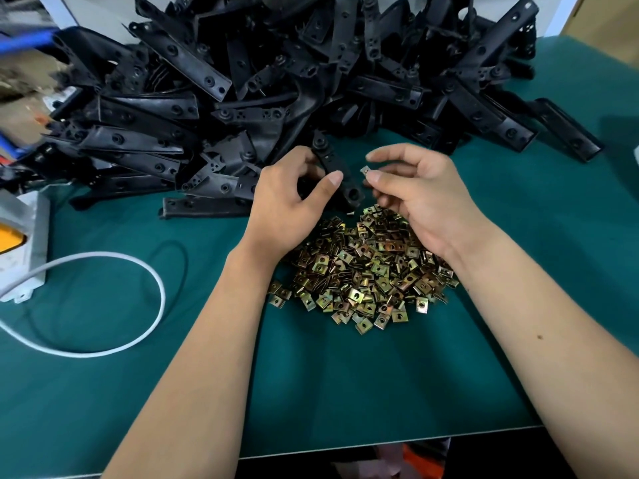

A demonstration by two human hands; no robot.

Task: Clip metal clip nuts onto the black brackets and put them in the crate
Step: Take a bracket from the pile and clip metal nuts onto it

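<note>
Bracket heap (276,81) walls the back; green mat (345,382) lies open.

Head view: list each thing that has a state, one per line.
Left hand: grips a black bracket, raised.
Right hand: pinches one clip nut, not yet on.
Bracket pile: loose heap.
Clip nut pile: loose heap.
White cable: looped.

Your green table (345,385) carries a heap of black brackets (294,81) at twelve o'clock, a pile of brass-coloured clip nuts (363,271) at its centre, and a white cable (138,267) and grey box (24,243) at nine o'clock.
</note>
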